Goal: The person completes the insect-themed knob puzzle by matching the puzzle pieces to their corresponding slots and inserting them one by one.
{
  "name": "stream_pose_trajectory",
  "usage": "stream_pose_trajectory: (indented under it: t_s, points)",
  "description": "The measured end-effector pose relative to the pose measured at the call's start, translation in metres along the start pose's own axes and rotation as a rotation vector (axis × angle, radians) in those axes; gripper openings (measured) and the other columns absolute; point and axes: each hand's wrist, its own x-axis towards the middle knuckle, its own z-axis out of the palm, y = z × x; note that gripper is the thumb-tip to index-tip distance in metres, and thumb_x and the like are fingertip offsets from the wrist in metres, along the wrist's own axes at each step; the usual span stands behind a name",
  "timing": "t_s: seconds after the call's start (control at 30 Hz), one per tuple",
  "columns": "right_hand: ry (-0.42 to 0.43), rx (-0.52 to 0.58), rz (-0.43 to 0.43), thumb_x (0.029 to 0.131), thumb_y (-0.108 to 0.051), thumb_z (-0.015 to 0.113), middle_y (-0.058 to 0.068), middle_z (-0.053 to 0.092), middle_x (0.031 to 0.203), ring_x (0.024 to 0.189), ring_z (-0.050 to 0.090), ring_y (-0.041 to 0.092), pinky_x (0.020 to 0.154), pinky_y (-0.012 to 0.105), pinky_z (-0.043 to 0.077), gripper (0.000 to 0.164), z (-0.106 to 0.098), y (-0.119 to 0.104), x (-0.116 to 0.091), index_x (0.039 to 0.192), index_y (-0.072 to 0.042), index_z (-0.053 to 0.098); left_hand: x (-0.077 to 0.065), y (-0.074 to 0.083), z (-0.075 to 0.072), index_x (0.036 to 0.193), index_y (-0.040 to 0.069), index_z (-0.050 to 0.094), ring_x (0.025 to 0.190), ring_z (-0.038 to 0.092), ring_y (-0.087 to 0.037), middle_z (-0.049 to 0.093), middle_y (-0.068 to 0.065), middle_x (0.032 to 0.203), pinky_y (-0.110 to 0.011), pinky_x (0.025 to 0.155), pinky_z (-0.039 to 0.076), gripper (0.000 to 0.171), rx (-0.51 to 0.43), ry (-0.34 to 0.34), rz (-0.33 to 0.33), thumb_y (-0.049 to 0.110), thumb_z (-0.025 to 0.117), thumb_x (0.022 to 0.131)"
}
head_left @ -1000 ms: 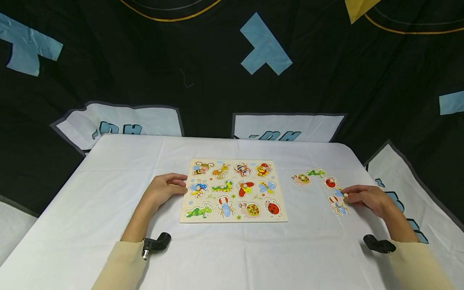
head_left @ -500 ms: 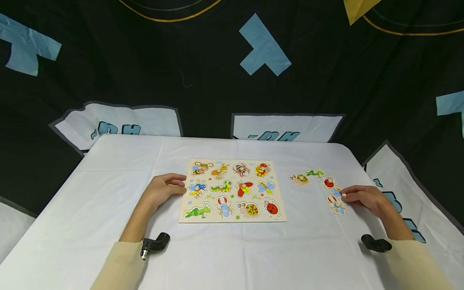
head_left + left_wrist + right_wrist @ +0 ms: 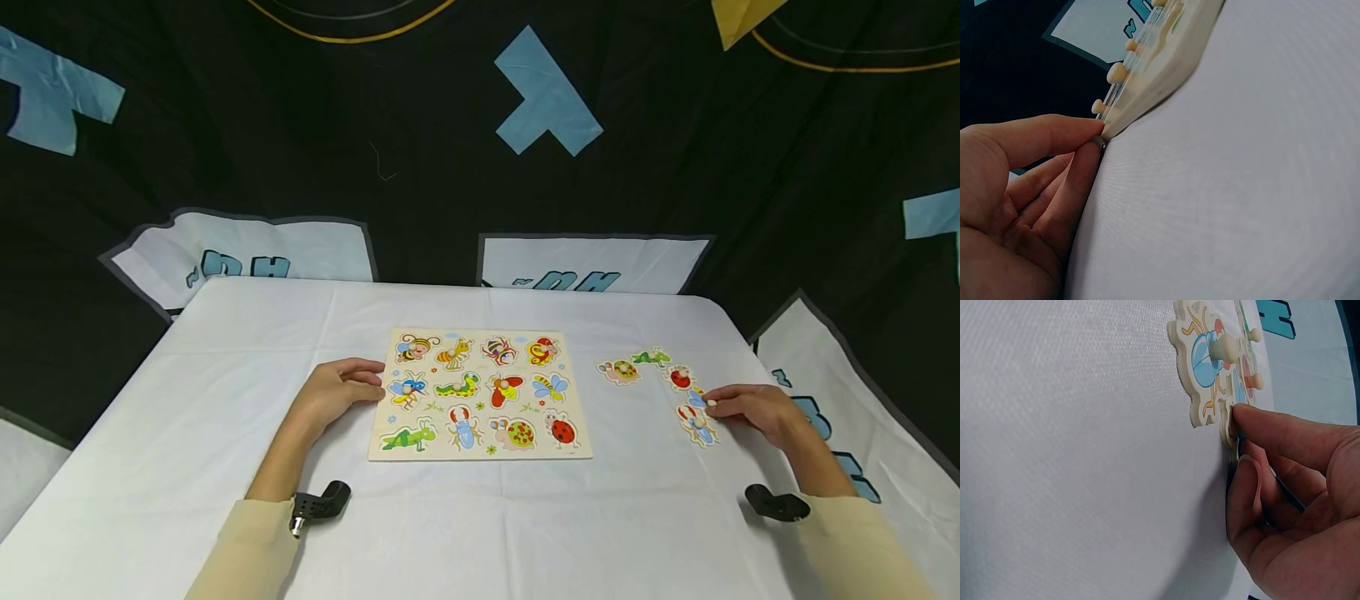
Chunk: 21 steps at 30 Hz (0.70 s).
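The right hand (image 3: 756,410) hides — partly — one blue piece (image 3: 696,397).

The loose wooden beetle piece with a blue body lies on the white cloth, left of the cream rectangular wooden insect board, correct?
Not quite: the loose blue-bodied wooden beetle piece does lie on the white cloth, but right of the cream rectangular wooden board, as the head view shows.

Behind the white tabletop (image 3: 420,533), a black cloth (image 3: 315,125) is seen, on which blue shapes (image 3: 551,98), a yellow shape (image 3: 738,17) and white lettered panels (image 3: 596,255) are shown.
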Motion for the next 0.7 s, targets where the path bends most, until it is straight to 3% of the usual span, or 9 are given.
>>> stream_pose_trajectory:
  t_s: [0.3,0.47,0.7]
  points:
    - [0.018,0.011,0.014,0.089,-0.021,0.077,0.011,0.073,0.115,0.094,0.062,0.020,0.076,0.027,0.052,0.028,-0.002,-0.002,-0.001,0.113,-0.006,0.078,0.000,0.000,-0.002,0.131,0.011,0.067,0.091,0.066,-0.011,0.074,-0.004,0.104,-0.023,0.084,0.047,0.050,0.003,-0.010,0.006,0.017,0.081,0.083]
    - [0.014,-0.014,-0.002,0.089,-0.022,0.077,0.005,0.073,0.111,0.096,0.059,0.021,0.076,0.028,0.051,0.030,-0.003,-0.005,-0.001,0.113,-0.006,0.077,0.000,0.001,-0.001,0.132,0.011,0.067,0.094,0.066,-0.015,0.074,-0.004,0.105,-0.026,0.086,0.045,0.050,0.012,0.000,-0.009,0.018,0.081,0.084]
    - [0.019,-0.052,-0.023,0.088,-0.026,0.078,0.006,0.070,0.115,0.097,0.054,0.023,0.074,0.030,0.049,0.034,-0.002,-0.014,-0.002,0.116,-0.006,0.076,-0.001,0.001,0.000,0.132,0.011,0.067,0.095,0.066,-0.015,0.074,-0.004,0.105,-0.027,0.087,0.045,0.050,0.016,0.002,-0.008,0.018,0.080,0.084]
